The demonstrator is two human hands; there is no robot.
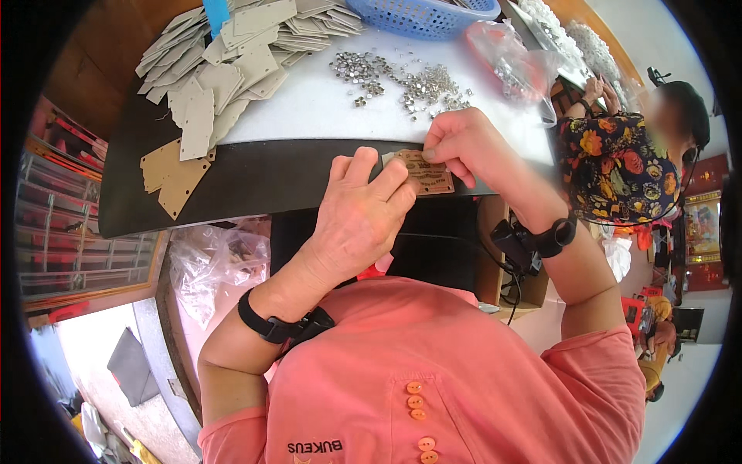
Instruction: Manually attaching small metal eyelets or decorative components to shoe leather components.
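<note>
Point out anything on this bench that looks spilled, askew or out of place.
Small silver studs lie scattered loose across the white tabletop rather than contained. A few tan patches have slid off the grey stack toward the dark edge. Nothing looks damaged.

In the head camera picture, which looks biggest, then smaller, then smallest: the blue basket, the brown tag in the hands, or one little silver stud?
1. Blue basket, though partly cut off at the top edge.
2. Brown tag, held by both hands and nearer the camera.
3. One silver stud, tiny.
</note>
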